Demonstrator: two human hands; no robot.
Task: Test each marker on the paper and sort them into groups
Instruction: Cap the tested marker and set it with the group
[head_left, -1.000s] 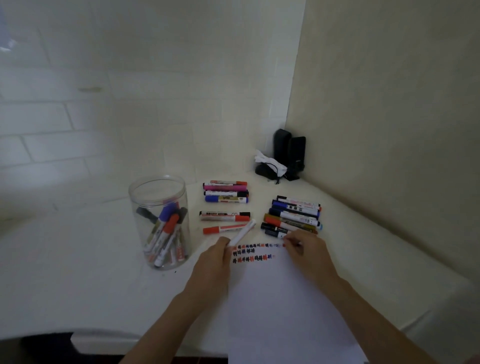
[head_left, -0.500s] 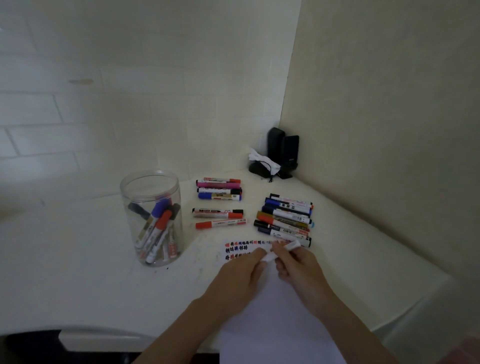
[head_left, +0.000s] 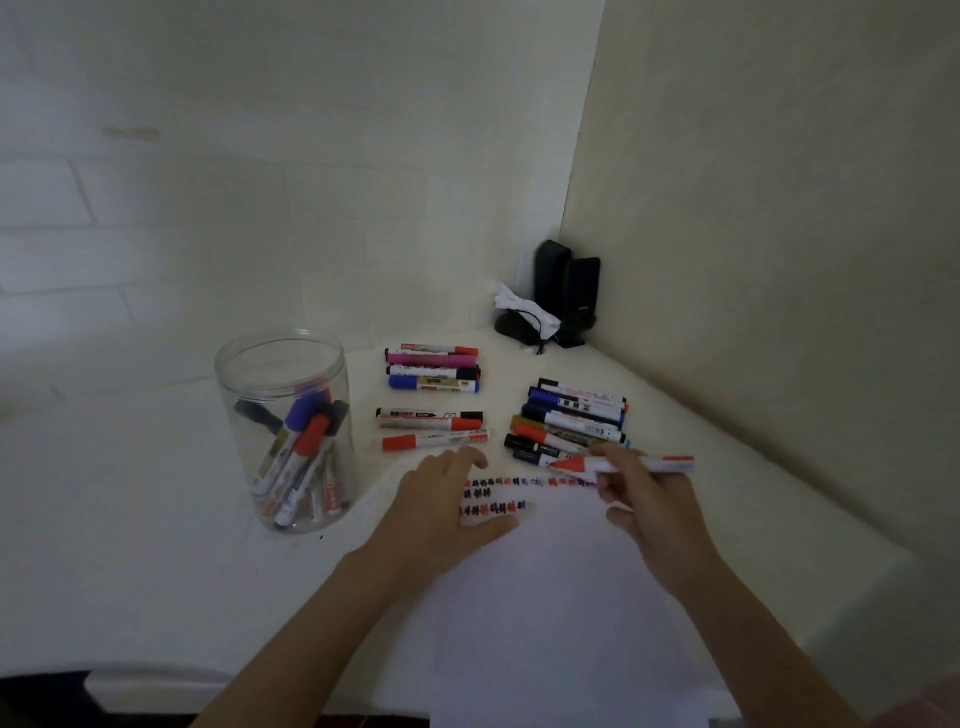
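Uncapped since a moment ago, the red marker (head_left: 621, 464) is pinched in the right hand (head_left: 649, 496) by the paper's (head_left: 561, 597) far edge, ready for testing, while the left hand (head_left: 441, 506) presses spread fingers on the paper.

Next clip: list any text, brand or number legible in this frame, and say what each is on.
None can be read with confidence.
Barrel labels on the sorted markers: print too small and blurred.
Labels on the markers in the clear jar: blurred.
Test marks on the paper: repeated scribbles, not legible.
Marker held by the right hand: label unreadable.
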